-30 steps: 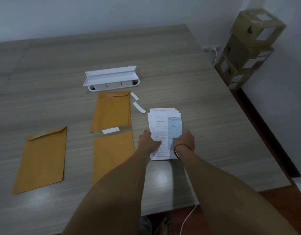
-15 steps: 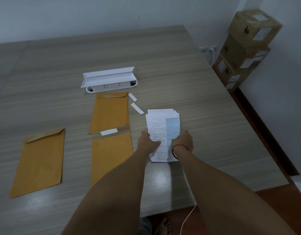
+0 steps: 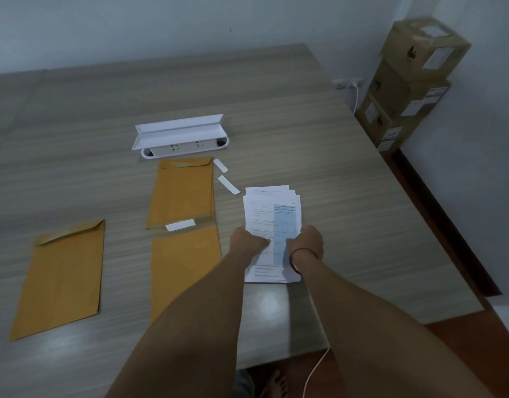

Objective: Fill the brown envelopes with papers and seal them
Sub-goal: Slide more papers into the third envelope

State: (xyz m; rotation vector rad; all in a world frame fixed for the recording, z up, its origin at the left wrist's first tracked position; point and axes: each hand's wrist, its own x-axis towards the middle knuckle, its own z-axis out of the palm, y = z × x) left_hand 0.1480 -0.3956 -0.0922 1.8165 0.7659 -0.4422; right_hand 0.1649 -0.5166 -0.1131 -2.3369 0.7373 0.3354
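Although the lighting is dim, the grey wood-grain counter (image 3: 333,156) reads clearly. At 8 o'clock in the view lies the first brown paper envelope (image 3: 61,277), flat, with its flap end toward 12 o'clock, well apart from the others.

Near the centre, the second brown paper envelope (image 3: 181,271) is partly covered by the left forearm. Its open flap meets the lower edge of the third brown paper envelope (image 3: 181,193), which lies at its 12 o'clock. A white paper strip (image 3: 180,224) rests on that flap. At 12 o'clock of the third envelope is a white plastic socket box (image 3: 180,139) with its lid raised. Two loose white paper strips (image 3: 228,184) lie at 2 o'clock of the same envelope.

At 3 o'clock of the envelopes, a stack of white printed papers (image 3: 272,208) sits flat on the counter, with its sheets slightly fanned. The left hand (image 3: 247,242) grips the stack at its left edge, thumb laid across the top sheet and the other fingers curled. The right hand (image 3: 306,244), with a red band (image 3: 303,251) at the wrist, covers the right edge with curled fingers. Their tips are hidden, so a pinch cannot be confirmed.

At 2 o'clock, beyond the counter, brown cardboard boxes (image 3: 414,81) are stacked against the wall.
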